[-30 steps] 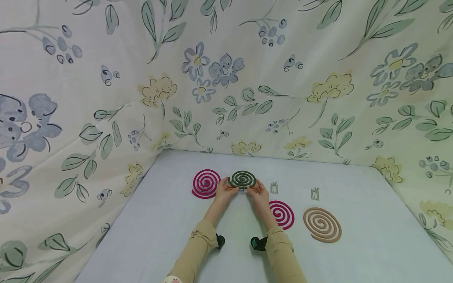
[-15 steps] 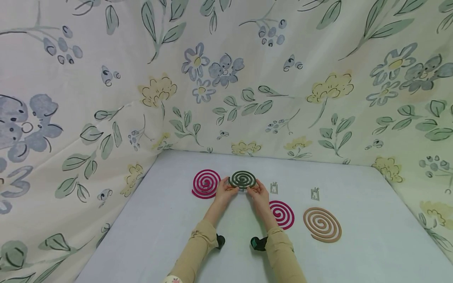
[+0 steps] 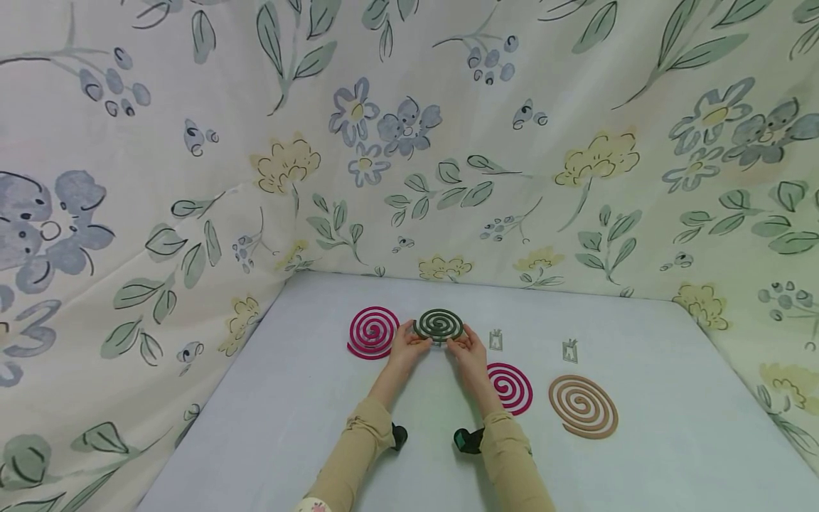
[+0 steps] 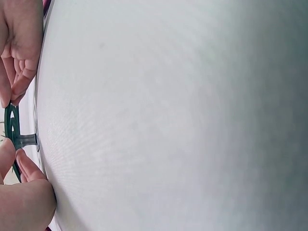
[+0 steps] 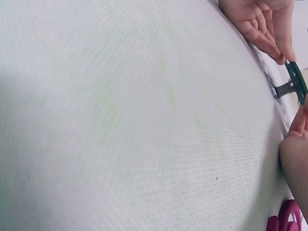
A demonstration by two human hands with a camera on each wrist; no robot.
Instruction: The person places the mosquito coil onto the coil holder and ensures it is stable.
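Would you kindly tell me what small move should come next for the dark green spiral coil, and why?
Perhaps gently release the dark green spiral coil: the left hand and right hand pinch its edges, while an upright grey metal stand appears to meet its underside.

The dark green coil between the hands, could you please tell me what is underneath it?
A grey stand shows beneath the dark green coil in both wrist views, reaching down toward the table. In the head view, the coil covers most of it.

1. Left hand (image 4: 29, 199) and right hand (image 4: 21, 43) pinch a curved, dark-green coil (image 4: 15, 122).
2. Between their fingertips, a grey, straight stem (image 4: 28, 139) meets its underside.
3. White, fine-textured tabletop (image 4: 144, 106) spreads below the fingers.
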